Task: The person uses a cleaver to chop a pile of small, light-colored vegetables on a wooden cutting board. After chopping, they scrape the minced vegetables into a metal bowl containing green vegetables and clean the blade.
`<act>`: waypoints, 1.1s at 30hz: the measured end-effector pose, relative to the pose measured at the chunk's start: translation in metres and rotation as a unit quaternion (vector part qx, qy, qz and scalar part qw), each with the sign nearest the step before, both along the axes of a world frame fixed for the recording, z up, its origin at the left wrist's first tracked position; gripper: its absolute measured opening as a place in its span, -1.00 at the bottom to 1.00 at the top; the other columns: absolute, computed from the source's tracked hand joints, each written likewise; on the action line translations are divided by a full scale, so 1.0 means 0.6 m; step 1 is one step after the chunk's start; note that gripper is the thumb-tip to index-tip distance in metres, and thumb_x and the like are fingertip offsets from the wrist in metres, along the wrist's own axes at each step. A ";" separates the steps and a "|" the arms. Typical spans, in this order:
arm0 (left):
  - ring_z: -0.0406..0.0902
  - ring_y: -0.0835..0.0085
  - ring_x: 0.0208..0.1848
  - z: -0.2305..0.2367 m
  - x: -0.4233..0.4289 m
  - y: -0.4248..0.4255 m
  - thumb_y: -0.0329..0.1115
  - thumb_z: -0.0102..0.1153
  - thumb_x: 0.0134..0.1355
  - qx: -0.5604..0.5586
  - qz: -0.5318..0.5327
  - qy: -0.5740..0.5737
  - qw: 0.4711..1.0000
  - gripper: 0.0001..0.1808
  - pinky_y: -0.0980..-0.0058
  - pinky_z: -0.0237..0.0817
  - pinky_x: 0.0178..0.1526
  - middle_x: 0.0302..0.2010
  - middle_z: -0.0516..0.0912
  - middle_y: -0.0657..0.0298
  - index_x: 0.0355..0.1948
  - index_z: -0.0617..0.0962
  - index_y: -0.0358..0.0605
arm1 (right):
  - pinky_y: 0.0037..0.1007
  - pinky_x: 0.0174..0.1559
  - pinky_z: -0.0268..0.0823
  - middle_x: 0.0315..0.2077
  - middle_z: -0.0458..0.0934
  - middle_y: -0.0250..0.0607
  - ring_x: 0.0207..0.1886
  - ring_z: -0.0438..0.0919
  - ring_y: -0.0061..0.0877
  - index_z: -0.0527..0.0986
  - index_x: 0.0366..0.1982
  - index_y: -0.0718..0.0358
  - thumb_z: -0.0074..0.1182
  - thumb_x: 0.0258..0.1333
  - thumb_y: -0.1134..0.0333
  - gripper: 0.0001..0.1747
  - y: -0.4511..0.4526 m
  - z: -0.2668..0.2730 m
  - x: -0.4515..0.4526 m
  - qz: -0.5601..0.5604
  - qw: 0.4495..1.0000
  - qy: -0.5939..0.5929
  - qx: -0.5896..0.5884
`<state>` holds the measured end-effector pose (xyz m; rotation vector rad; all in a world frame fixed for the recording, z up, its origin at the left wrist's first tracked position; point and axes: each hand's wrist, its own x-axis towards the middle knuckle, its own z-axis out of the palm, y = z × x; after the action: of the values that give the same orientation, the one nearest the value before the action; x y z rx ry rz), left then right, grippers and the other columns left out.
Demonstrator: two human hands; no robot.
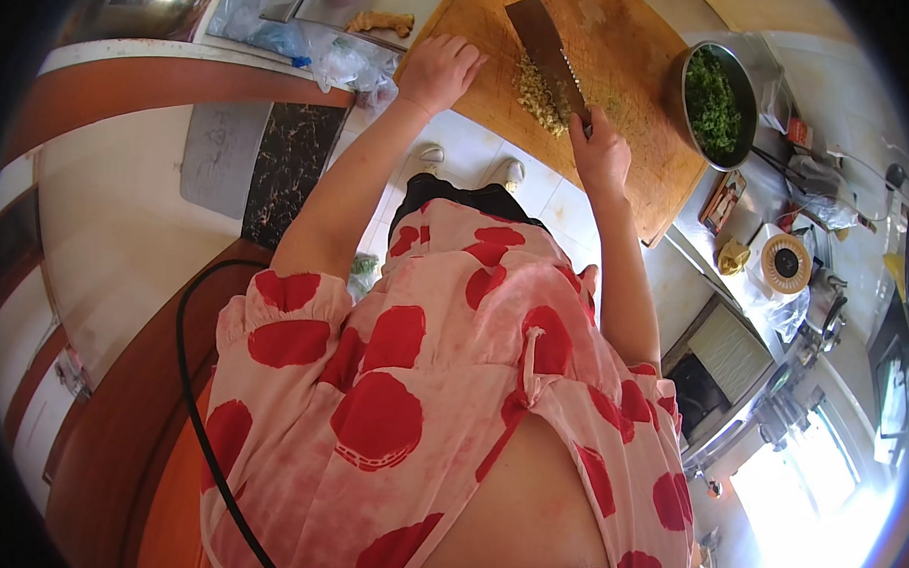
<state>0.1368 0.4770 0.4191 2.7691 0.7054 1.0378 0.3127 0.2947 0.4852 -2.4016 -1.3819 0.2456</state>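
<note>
My right hand [602,151] grips the handle of a cleaver [548,52], whose broad dark blade points away over a wooden cutting board [635,75]. Finely chopped pale bits [536,99], perhaps garlic or ginger, lie beside and partly under the blade. Bits also cling along the blade's right edge. At the board's left edge is my left hand [440,73], its fingers loosely bent and a little apart. Nothing shows in it, though its palm side is hidden. A metal bowl [749,116] of chopped green herbs [711,106] stands at the board's right side.
A piece of ginger root [380,22] and clear plastic bags [341,61] lie left of the board. Along the right counter stand a white appliance with a round grille [786,263] and a small yellow bundle [733,256]. A black cable [187,368] hangs by my left side.
</note>
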 end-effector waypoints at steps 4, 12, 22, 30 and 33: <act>0.44 0.26 -0.45 -0.001 0.000 -0.001 -0.28 0.18 0.11 0.002 -0.003 -0.008 1.000 -0.76 0.35 0.28 -0.39 -0.55 0.42 0.24 -0.59 0.41 -0.07 | -0.13 -0.44 0.37 -0.57 0.57 -0.05 -0.48 0.56 -0.10 0.46 -0.36 0.16 0.00 0.12 0.16 -0.78 0.000 0.001 -0.004 0.007 1.000 0.001 0.001; 0.44 0.26 -0.44 0.000 0.002 0.003 -0.27 0.18 0.11 0.005 -0.001 -0.002 1.000 -0.76 0.34 0.29 -0.39 -0.53 0.43 0.24 -0.59 0.41 -0.08 | -0.14 -0.46 0.38 -0.58 0.57 -0.06 -0.50 0.55 -0.10 0.46 -0.36 0.16 0.00 0.12 0.17 -0.79 -0.006 0.006 -0.010 0.011 0.999 0.007 0.029; 0.44 0.27 -0.43 -0.002 0.001 0.001 -0.27 0.19 0.10 0.000 0.003 -0.006 1.000 -0.76 0.34 0.29 -0.38 -0.54 0.43 0.24 -0.59 0.42 -0.07 | -0.15 -0.44 0.38 -0.59 0.57 -0.07 -0.49 0.56 -0.11 0.47 -0.35 0.15 0.00 0.11 0.15 -0.77 -0.003 0.002 0.013 0.002 0.999 -0.007 0.031; 0.44 0.27 -0.43 -0.001 0.001 0.000 -0.30 0.19 0.09 -0.006 -0.001 -0.007 1.000 -0.78 0.34 0.29 -0.38 -0.54 0.43 0.24 -0.59 0.42 -0.08 | -0.15 -0.44 0.37 -0.59 0.56 -0.07 -0.49 0.55 -0.11 0.46 -0.38 0.17 0.00 0.12 0.15 -0.77 0.002 0.007 0.020 0.009 1.000 -0.001 0.028; 0.44 0.26 -0.43 -0.002 0.001 0.003 -0.30 0.19 0.08 -0.003 -0.005 -0.006 1.000 -0.78 0.34 0.30 -0.37 -0.54 0.43 0.24 -0.58 0.42 -0.08 | -0.15 -0.44 0.37 -0.57 0.57 -0.06 -0.48 0.55 -0.11 0.46 -0.38 0.17 -0.01 0.12 0.14 -0.76 0.001 0.005 0.014 0.008 1.000 0.002 0.018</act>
<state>0.1374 0.4787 0.4179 2.7566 0.6895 1.0486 0.3208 0.2953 0.4880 -2.3597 -1.3913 0.2280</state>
